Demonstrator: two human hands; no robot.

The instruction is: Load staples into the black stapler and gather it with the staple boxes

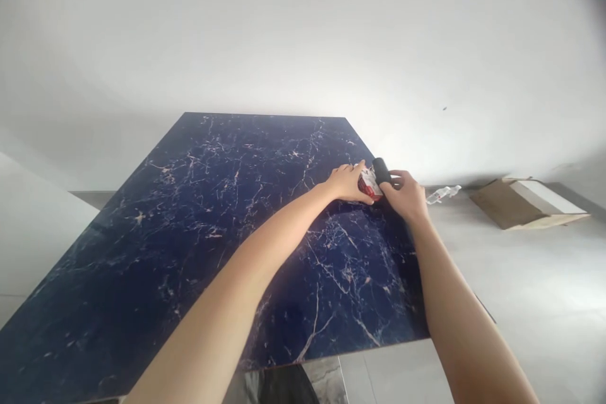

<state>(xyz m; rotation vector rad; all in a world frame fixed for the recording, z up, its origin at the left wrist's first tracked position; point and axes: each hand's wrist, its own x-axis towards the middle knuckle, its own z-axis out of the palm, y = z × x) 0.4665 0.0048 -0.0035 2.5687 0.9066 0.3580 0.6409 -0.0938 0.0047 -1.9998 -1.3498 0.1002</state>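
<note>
Near the right edge of the dark blue marbled table (213, 233), my left hand (349, 182) curves round a small red-and-white item (370, 184), perhaps a packet, with the thumb and fingers on either side. My right hand (404, 194) grips a short black cylindrical object (381, 170) just to the right of it. The black object is tilted, and its lower part is hidden by my fingers. It looks close against the red-and-white item; whether the two are joined I cannot tell.
On the floor to the right lies a brown cardboard box (511, 205) with a white panel. Clear plastic pieces (442, 194) are between the box and the table. A pale wall (265, 31) stands behind the table.
</note>
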